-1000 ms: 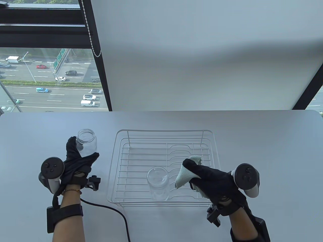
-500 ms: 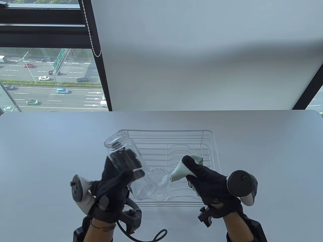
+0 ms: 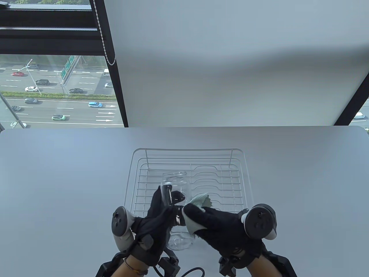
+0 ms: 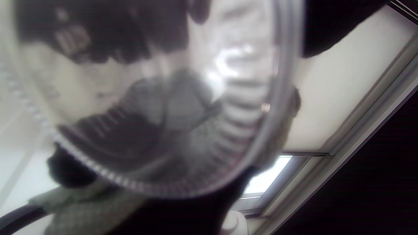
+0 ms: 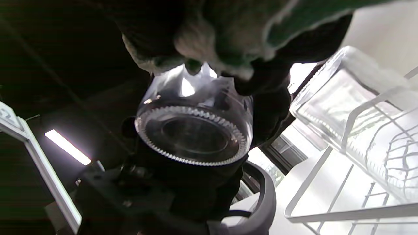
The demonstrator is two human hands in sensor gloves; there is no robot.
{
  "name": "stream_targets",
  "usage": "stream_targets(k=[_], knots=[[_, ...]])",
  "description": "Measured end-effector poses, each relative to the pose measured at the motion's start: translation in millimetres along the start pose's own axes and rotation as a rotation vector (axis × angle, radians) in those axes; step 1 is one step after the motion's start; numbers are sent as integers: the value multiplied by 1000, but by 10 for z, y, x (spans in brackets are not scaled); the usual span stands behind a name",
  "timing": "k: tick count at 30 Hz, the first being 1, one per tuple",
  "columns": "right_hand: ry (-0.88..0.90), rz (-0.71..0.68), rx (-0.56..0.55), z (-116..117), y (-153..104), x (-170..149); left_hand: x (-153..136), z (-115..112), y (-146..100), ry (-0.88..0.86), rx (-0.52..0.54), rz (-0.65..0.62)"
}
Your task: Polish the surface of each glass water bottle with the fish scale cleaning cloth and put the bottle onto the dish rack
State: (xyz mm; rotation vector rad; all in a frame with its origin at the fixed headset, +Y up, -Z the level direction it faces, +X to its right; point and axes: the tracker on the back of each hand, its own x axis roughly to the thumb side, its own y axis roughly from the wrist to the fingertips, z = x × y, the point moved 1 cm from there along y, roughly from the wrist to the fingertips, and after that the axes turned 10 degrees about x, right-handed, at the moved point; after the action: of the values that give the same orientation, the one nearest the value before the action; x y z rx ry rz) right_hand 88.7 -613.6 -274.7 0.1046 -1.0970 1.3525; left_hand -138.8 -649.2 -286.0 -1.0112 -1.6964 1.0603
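A clear glass bottle point(image 3: 175, 184) is held up over the front of the white wire dish rack point(image 3: 246, 173), mouth pointing away from me. My left hand point(image 3: 167, 203) grips its body from the left. My right hand point(image 3: 196, 216) holds the pale green fish scale cloth point(image 3: 199, 201) against the bottle's right side. The right wrist view shows the ribbed base of that bottle point(image 5: 192, 137) with the cloth point(image 5: 307, 23) above it. A second glass bottle point(image 5: 359, 111) stands in the rack point(image 5: 329, 215) behind. The left wrist view is filled by the blurred bottle base point(image 4: 163, 114).
A black cable point(image 3: 193, 271) lies at the table's front edge between my wrists. The rack stands mid-table, and the grey tabletop point(image 3: 57, 179) spreads to either side. A window and a white blind lie beyond the far edge.
My left hand lifted the bottle from the table left of the rack and carried it right, over the rack's front. My right hand moved left and brought the cloth against the bottle.
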Motion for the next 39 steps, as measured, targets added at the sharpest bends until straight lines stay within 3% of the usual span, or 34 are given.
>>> stream_targets(k=[1, 3, 6, 7, 9, 11, 13, 15, 17, 19, 21, 23, 24, 25, 28, 29, 33, 34, 36, 39], knots=[[22, -5, 28, -9, 4, -33, -3, -3, -3, 24, -6, -7], [79, 0, -24, -52, -14, -92, -41, -45, -18, 49, -24, 10], [42, 54, -278, -112, -122, -119, -94, -130, -35, 40, -96, 56], [31, 57, -308, -109, -133, -110, -98, -144, -36, 39, -100, 54], [20, 26, -204, -108, -111, -73, -86, -130, -34, 36, -84, 44], [95, -7, 68, -46, -20, -74, -59, -80, -29, 37, -39, 20], [193, -3, 177, 3, 14, -109, -44, -54, -19, 40, -34, 11], [174, -30, 85, -38, 15, -134, -46, -66, -37, 53, -45, 22], [78, 34, -154, -126, -72, -171, -66, -119, -37, 69, -61, 27], [28, 60, -306, -133, -119, -198, -122, -169, -49, 63, -89, 55], [91, 49, -193, -116, -106, -209, -158, -152, -36, 23, -76, 79], [172, 1, 70, -50, -20, -215, -155, -97, -19, 18, -42, 61], [209, 1, 148, -17, -3, -219, -149, -85, -12, 18, -35, 55], [244, -8, 193, 9, 19, -222, -135, -76, -16, 27, -44, 56], [266, -63, 184, -36, 29, -201, -42, -127, -62, 56, -53, 12], [269, -63, 171, -47, 15, -187, -19, -130, -61, 72, -56, -1], [69, 19, -232, -174, -124, -118, -44, -193, -79, 57, -99, 25], [34, 27, -273, -172, -132, -104, -62, -208, -86, 52, -105, 37], [61, 2, -157, -158, -109, -87, -71, -197, -78, 32, -94, 47], [219, -18, 225, -37, -13, -97, -45, -148, -64, 53, -69, 32]])
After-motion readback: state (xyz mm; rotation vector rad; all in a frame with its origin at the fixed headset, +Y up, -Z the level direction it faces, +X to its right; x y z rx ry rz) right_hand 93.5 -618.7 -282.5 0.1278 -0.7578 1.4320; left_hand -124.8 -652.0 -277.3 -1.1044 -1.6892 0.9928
